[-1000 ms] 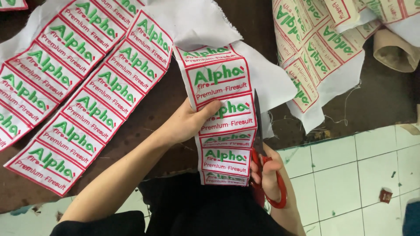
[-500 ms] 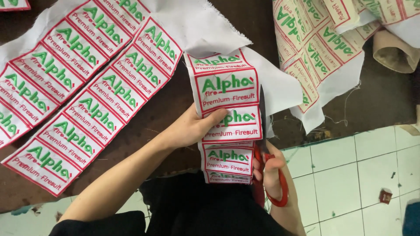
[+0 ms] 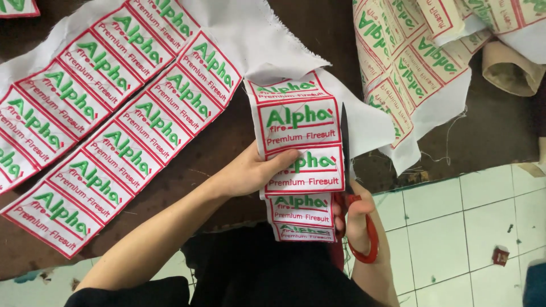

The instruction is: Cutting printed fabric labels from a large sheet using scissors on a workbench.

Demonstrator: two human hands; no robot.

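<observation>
Left hand point(image 3: 253, 170) pinches a strip of embroidered patches point(image 3: 300, 156), thumb clamped on top. Right hand point(image 3: 355, 219) grips red-handled scissors point(image 3: 352, 187), fingers closed through the loops, blade along the strip's right edge.

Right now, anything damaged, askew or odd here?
Minor only: the white fabric sheet has a frayed, ragged edge, loose threads trail on the dark table, and a small red scrap lies on the tiled floor.

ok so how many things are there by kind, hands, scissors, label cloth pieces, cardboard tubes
hands: 2, left hand and right hand
scissors: 1, red handles
label cloth pieces: 3, held strip, left sheet, right roll
cardboard tubes: 1, tube
total: 7
</observation>
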